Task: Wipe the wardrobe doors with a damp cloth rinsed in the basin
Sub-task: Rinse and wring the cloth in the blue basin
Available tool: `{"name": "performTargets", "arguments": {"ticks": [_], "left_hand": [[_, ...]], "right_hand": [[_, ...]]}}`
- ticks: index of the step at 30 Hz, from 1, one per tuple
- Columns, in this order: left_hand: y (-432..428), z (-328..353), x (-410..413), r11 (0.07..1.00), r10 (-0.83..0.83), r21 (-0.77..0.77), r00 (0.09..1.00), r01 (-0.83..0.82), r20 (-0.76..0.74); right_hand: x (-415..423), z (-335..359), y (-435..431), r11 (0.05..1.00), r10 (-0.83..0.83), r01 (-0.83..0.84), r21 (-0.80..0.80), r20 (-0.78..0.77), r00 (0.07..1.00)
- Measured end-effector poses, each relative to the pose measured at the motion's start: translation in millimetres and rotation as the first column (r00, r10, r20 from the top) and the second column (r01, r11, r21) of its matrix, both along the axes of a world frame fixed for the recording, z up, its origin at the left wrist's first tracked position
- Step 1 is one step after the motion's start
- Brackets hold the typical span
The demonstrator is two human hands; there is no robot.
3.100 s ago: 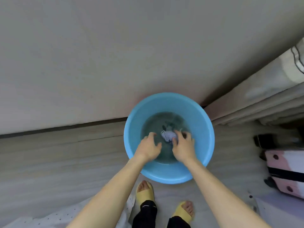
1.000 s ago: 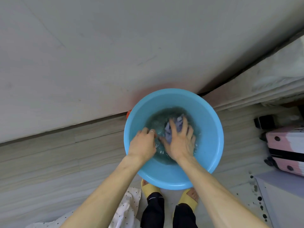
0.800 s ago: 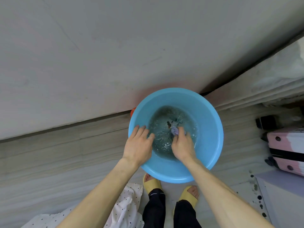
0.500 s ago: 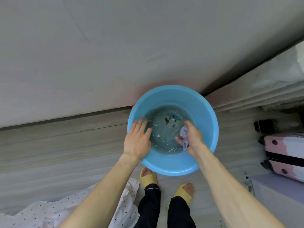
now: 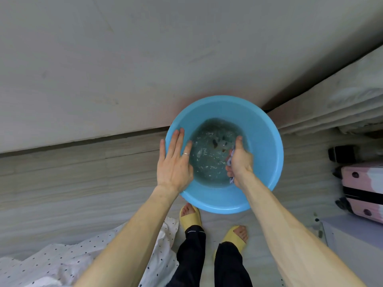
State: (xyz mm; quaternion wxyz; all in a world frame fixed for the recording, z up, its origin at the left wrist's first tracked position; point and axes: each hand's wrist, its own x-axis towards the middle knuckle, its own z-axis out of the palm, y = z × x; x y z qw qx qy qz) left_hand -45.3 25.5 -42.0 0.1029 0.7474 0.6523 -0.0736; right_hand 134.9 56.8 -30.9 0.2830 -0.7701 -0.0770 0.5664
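A round blue basin [image 5: 263, 141] holding murky water stands on the floor against the pale wardrobe door [image 5: 124, 63]. My right hand [image 5: 241, 162] is over the water at the basin's right side, fingers curled round a bunched pale purple cloth [image 5: 230, 160]; only small bits of the cloth show beside the palm. My left hand [image 5: 176, 162] hovers over the basin's left rim with fingers straight, a ring on one finger, holding nothing.
My feet in yellow slippers [image 5: 189, 214] stand just below the basin on the wood-look floor. White dotted fabric [image 5: 62, 264] lies at the lower left. A pink suitcase [image 5: 364, 189] and a white cabinet [image 5: 356, 247] stand at the right, folded bedding [image 5: 342, 104] above them.
Both hands were working the cloth in the water. My left hand has let go and moved to the left rim; my right hand has gathered the cloth and drawn it to the right.
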Motion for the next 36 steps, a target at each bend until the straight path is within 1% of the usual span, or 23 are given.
{"name": "performTargets", "arguments": {"ticks": [4,6,9,10,11,12,13,14,15,16,17,19,23,25,26,28,29,32,34,36], "left_hand": [[-2,-1,-1,1.0,-0.006,0.029,1.0,0.005,0.018],[-2,-3,-2,0.998,-0.009,0.055,1.0,0.007,0.029],[-2,-4,-2,0.998,-0.017,0.068,1.0,0.015,0.02],[-3,-5,-2,0.998,-0.018,0.066,1.0,0.017,0.014],[-3,-5,-2,0.998,-0.019,0.062,1.0,0.018,0.008],[-3,-5,-2,0.998,-0.019,0.057,1.0,0.019,0.005],[-3,-4,-2,0.999,-0.019,0.049,1.0,0.019,0.0],[-3,-4,-2,0.999,-0.017,0.041,1.0,0.017,0.001],[-3,-4,-2,0.999,-0.014,0.037,1.0,0.013,0.004],[-3,-3,-2,0.999,-0.01,0.039,1.0,0.01,0.004],[-4,-3,-1,0.999,-0.005,0.041,1.0,0.005,0.001],[-4,-3,-1,1.0,0.0,0.031,1.0,0.0,-0.002],[-3,-1,1,1.0,0.0,0.021,1.0,0.0,-0.003],[-3,-2,1,1.0,0.005,0.025,1.0,-0.005,-0.002],[-3,-3,1,1.0,0.005,0.029,1.0,-0.004,-0.003],[-3,-4,0,1.0,0.003,0.03,1.0,-0.003,-0.005],[-3,-4,0,1.0,0.002,0.028,1.0,-0.002,-0.007],[-4,-6,0,0.999,0.008,0.05,1.0,-0.008,0.001],[-5,-6,1,0.996,0.039,0.076,0.999,-0.041,0.025],[-6,-6,1,0.993,0.077,0.091,0.996,-0.082,0.049]], "right_hand": [[-8,-5,1,0.993,0.122,-0.119,-0.025,0.175,0.977],[-10,-8,0,0.989,0.149,-0.144,-0.039,0.214,0.966],[-10,-5,-1,0.984,0.18,-0.172,-0.055,0.226,0.957],[-7,-4,-2,0.976,0.22,-0.212,-0.057,0.228,0.949],[-6,-2,-3,0.963,0.268,-0.262,-0.058,0.201,0.942],[-5,-1,-2,0.955,0.296,-0.291,-0.05,0.139,0.945],[-5,1,-2,0.961,0.276,-0.276,-0.018,0.048,0.96],[-4,3,-2,0.974,0.226,-0.226,0.02,-0.051,0.973],[-3,4,-3,0.985,0.165,-0.158,0.068,-0.12,0.979],[-2,5,-5,0.991,0.097,-0.081,0.106,-0.156,0.983],[0,7,-7,0.988,0.04,-0.012,0.155,-0.177,0.983],[2,7,-11,0.981,-0.015,0.047,0.191,-0.162,0.987],[9,7,-11,0.988,-0.13,0.139,0.062,-0.129,0.983],[9,5,-8,0.987,-0.158,0.161,0.01,-0.129,0.979],[8,5,-6,0.983,-0.183,0.183,-0.016,-0.18,0.967],[6,4,-5,0.96,-0.276,0.277,-0.045,-0.328,0.903],[5,3,-5,0.945,-0.314,0.324,-0.037,-0.373,0.873],[5,3,-3,0.896,-0.384,0.443,0.04,-0.433,0.816],[3,5,-2,0.904,-0.35,0.421,0.079,-0.431,0.832],[2,4,0,0.938,-0.291,0.34,0.073,-0.372,0.881]]}}
